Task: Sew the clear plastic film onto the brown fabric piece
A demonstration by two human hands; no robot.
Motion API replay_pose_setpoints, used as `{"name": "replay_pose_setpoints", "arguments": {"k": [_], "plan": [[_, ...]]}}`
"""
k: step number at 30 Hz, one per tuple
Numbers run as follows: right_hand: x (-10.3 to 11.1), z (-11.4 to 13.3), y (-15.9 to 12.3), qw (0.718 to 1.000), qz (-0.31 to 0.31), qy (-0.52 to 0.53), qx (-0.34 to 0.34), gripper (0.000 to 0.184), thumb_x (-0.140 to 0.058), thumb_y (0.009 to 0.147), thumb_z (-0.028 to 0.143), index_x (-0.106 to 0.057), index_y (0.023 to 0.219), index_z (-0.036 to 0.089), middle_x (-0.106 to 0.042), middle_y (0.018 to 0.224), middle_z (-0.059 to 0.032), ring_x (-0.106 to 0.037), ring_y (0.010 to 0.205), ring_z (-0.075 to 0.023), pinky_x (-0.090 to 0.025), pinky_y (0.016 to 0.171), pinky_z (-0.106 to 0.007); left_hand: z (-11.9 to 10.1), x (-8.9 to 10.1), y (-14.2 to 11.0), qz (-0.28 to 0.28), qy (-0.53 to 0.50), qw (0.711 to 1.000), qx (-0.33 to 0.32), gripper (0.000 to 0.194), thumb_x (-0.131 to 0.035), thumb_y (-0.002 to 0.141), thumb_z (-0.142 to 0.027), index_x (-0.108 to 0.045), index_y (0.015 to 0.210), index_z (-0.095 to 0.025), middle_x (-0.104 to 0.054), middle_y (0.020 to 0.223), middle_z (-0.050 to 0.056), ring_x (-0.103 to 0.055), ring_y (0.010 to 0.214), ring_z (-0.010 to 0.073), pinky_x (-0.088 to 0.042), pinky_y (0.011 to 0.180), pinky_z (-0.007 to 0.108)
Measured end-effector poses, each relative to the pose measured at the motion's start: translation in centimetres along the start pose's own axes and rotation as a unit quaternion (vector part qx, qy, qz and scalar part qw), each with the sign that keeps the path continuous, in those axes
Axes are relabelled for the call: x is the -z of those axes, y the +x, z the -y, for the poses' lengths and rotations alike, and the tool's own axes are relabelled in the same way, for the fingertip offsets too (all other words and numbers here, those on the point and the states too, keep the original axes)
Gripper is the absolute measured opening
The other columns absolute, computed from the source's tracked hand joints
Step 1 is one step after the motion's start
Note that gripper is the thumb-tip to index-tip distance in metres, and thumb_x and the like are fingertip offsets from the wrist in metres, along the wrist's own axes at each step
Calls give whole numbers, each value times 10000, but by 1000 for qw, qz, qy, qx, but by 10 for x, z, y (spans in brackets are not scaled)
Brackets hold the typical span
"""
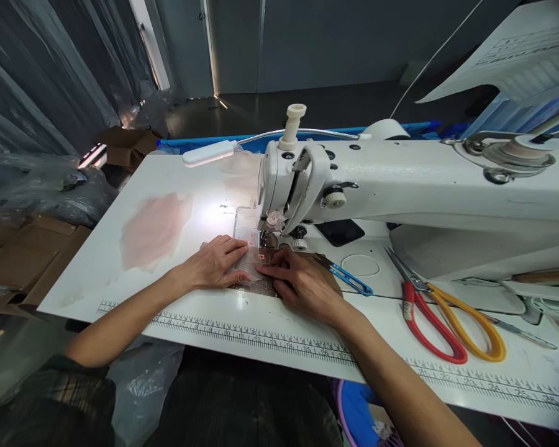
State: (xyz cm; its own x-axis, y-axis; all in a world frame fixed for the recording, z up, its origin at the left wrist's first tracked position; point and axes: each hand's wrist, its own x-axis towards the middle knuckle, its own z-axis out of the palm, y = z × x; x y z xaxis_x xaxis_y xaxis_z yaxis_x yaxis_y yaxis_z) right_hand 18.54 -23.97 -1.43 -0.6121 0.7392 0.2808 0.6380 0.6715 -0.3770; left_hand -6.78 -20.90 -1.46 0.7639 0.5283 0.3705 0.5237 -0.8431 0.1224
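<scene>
My left hand (221, 262) lies on a thin, see-through piece of fabric (248, 264), its fingers stretched forward and its thumb apart from them. Opposite it, my right hand (302, 282) has bent fingers closed at the right part of the same fabric; their exact grip is partly hidden. The fabric rests over a brown sheet (326, 268) just in front of the sewing machine's (279, 186) needle area. Small red marks show near the presser foot. To the right of my right hand are blue thread snips (351, 279).
Scissors with red and yellow handles (451, 316) lie on the right of the white table (97, 248). A dark phone-like object (340, 233) sits under the machine arm. A lamp (209, 153) lights the left side. A printed ruler runs along the front edge; cardboard boxes (32, 254) stand left.
</scene>
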Motion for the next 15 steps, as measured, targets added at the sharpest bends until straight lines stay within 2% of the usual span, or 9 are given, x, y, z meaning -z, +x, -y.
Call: {"name": "replay_pose_setpoints", "arguments": {"k": [4,8,11,15], "plan": [[1,1,0,1000,3,5,-3,391,-491,877,162,-725,1157,302,-612,1040,-80,-609,918,-192,-523,821,-352,-5,6,9,43,41,998,28,727,-205,971,-677,-535,1280,-107,-613,1148,153,-552,912,253,-456,798,423],[0,1,0,1000,3,18,-5,389,-502,888,159,-714,1172,318,-604,1020,-74,-609,922,-184,-529,838,-353,-12,12,21,101,100,988,64,568,-225,1016,-552,-588,1207,-159,-606,1117,117,-531,834,223,-383,749,385],[-1,1,-1,1000,-3,17,-11,375,-507,886,156,-724,1153,306,-600,1026,-80,-607,944,-190,-531,846,-363,-14,13,27,126,148,980,46,462,-321,1012,-448,-613,1162,-124,-592,1194,135,-538,841,229,-353,744,387],[-2,0,-2,1000,-2,29,-12,370,-490,895,171,-725,1156,289,-601,1024,-89,-611,951,-197,-538,841,-367,-11,12,30,134,192,972,-6,442,-383,986,-415,-622,1171,-92,-559,1321,164,-541,851,248,-342,735,407]]}}
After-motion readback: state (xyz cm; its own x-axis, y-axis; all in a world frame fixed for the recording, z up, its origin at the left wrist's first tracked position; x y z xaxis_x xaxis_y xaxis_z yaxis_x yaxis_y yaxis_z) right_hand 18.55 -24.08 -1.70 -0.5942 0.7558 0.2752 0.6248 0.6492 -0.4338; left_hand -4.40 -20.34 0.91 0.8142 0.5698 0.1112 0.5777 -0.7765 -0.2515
